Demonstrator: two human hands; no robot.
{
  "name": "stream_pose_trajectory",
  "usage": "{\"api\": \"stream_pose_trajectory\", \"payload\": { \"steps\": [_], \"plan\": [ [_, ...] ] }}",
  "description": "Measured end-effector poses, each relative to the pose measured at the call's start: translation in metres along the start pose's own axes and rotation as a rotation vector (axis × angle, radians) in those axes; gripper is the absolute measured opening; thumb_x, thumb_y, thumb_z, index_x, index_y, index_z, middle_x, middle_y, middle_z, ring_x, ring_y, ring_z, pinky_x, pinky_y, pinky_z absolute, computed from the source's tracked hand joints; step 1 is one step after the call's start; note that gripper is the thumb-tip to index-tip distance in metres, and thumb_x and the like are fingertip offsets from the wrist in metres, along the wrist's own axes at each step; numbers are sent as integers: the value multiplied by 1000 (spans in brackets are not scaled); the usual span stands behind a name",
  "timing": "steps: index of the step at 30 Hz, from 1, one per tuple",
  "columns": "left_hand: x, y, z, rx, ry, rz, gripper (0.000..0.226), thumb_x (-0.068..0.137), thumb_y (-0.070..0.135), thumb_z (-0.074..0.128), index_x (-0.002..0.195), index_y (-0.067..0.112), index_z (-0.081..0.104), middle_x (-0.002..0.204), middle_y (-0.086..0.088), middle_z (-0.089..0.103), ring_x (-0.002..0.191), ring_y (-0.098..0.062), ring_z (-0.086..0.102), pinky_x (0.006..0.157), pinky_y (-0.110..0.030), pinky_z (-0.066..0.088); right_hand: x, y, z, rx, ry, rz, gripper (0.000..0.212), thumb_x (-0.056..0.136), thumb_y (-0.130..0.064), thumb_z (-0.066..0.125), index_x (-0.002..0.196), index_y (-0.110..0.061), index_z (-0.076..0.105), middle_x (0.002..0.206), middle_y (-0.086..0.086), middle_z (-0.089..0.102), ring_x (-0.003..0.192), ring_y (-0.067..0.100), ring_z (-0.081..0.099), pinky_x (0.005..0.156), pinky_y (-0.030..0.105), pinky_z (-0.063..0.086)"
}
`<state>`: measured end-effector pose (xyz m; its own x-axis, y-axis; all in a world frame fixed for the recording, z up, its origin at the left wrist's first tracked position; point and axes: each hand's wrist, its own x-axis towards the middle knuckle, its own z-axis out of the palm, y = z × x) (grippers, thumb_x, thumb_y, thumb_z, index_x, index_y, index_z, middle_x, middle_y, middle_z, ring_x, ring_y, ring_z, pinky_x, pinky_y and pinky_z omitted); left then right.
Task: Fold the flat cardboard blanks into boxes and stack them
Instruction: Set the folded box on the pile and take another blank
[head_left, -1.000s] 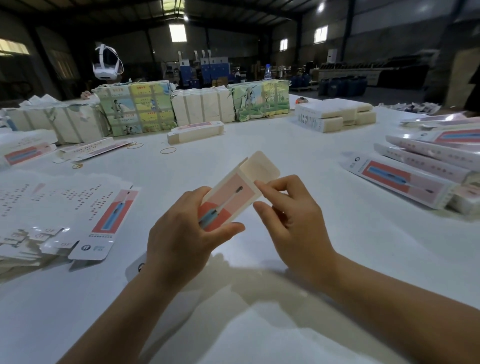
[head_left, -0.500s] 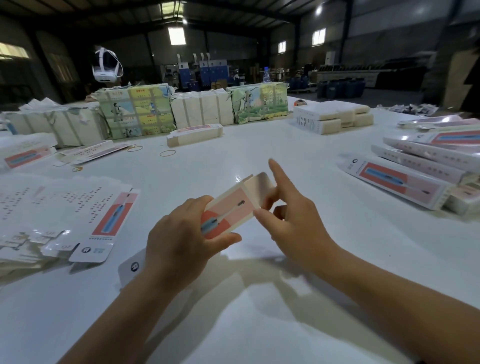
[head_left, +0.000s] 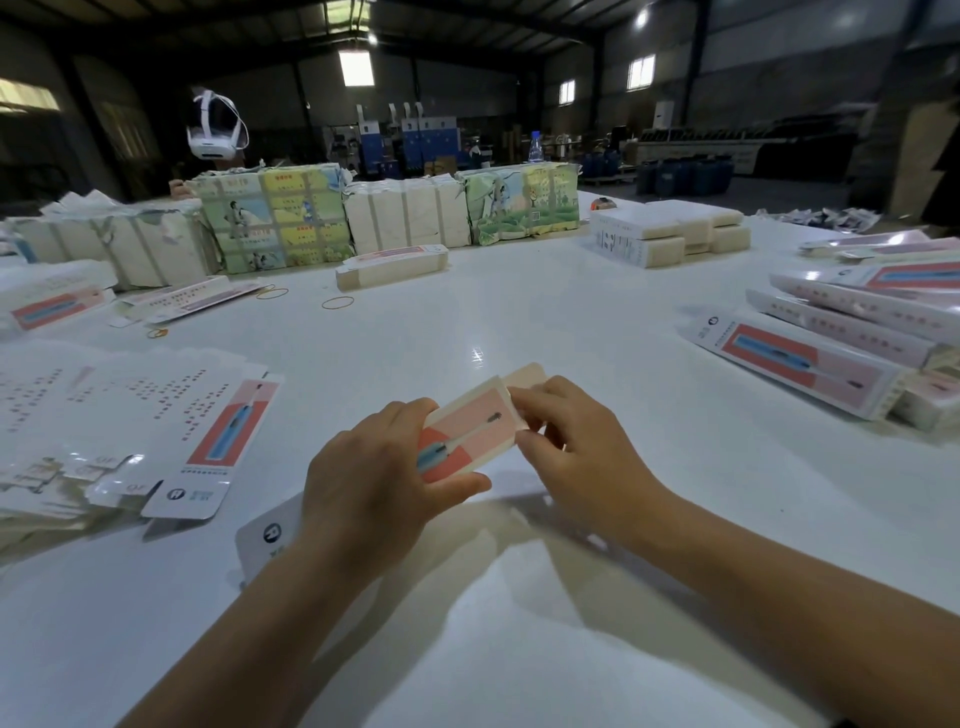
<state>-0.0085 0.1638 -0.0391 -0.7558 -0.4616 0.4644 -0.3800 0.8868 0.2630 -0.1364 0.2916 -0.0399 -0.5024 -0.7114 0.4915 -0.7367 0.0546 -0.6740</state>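
Fingers of both hands curl around the box (head_left: 470, 434), right fingers (head_left: 535, 402) pinching its end flap.

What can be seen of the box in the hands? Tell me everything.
The box is a slim carton of glossy printed card, pink and coral, with a picture of an electric toothbrush along its face. It is held above the white table, tilted with its far end raised. A plain beige flap stands open at that end. The left hand grips the near end; the right hand pinches the far end beside the flap. Its other sides are hidden.
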Motion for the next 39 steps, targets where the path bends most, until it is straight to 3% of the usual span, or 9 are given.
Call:
{"api": "stream_pose_trajectory", "payload": {
  "steps": [3, 6, 9, 13, 18, 24, 28, 32, 39],
  "plan": [
    [0, -1, -1, -36, 18, -6, 87, 59, 74, 43, 125, 19, 52, 117, 1, 62, 90, -22, 62, 76, -36, 55, 1, 1, -3, -149, 61, 0, 39, 88, -18, 59, 124, -33, 59, 93, -14, 43, 75, -6, 45, 72, 12, 38],
    [1, -4, -1, -98, 46, -19, 83, 61, 75, 44, 123, 21, 51, 117, 2, 61, 89, -19, 61, 74, -32, 54, 5, 5, -10, -176, 226, -9, 82, 79, -32, 75, 146, -32, 28, 127, -8, 29, 115, -1, 31, 97, 14, 33],
    [1, -2, -1, -123, 57, -8, 81, 62, 74, 46, 123, 22, 51, 117, 3, 61, 88, -17, 60, 73, -32, 55, 11, 1, -11, 335, 121, 285, 108, 71, -22, 82, 147, -41, 7, 140, -6, 32, 127, 15, 38, 104, 37, 38],
    [0, 3, 0, -96, 29, 16, 83, 63, 73, 50, 126, 21, 50, 114, 3, 61, 90, -20, 61, 77, -37, 55, 14, -1, -10, 1080, -90, 487, 70, 63, 8, 72, 126, -9, 48, 109, 13, 65, 92, 26, 69, 77, 33, 58],
    [1, 6, 1, -111, 38, 25, 87, 61, 75, 44, 126, 19, 50, 113, 2, 60, 89, -18, 60, 76, -34, 55, 3, 0, -5, 449, 77, 156, 21, 84, -7, 64, 104, -14, 66, 87, 2, 70, 80, 16, 66, 73, 18, 54],
    [-1, 14, 8, 3, 118, 1, 72, 71, 59, 68, 125, 14, 52, 109, -3, 62, 89, -24, 60, 75, -36, 52, -7, -3, 10, -199, 76, -103, 45, 99, -16, 45, 143, -12, 38, 119, 7, 62, 104, 22, 58, 83, 16, 37],
    [-1, 13, 9, 12, 134, 10, 72, 71, 58, 68, 122, 9, 56, 104, -8, 64, 82, -26, 62, 70, -36, 52, -6, -6, 7, 164, 35, 82, 36, 100, -27, 43, 134, -25, 54, 101, -13, 66, 90, -2, 58, 79, 14, 46],
    [-2, 9, 8, 0, 164, 48, 75, 66, 60, 56, 115, 3, 61, 98, -13, 67, 71, -30, 65, 65, -36, 53, 1, -8, 0, 542, 38, 173, 40, 98, -21, 49, 84, -49, 73, 97, -14, 72, 100, 11, 64, 92, 25, 52],
    [-3, 8, 9, -12, 202, 104, 69, 69, 58, 61, 113, 4, 62, 98, -13, 69, 71, -29, 66, 66, -37, 54, 4, -9, -6, 768, 78, 195, 41, 96, -11, 52, 82, -40, 77, 94, -4, 75, 92, 13, 70, 77, 20, 55]
  ]
}}
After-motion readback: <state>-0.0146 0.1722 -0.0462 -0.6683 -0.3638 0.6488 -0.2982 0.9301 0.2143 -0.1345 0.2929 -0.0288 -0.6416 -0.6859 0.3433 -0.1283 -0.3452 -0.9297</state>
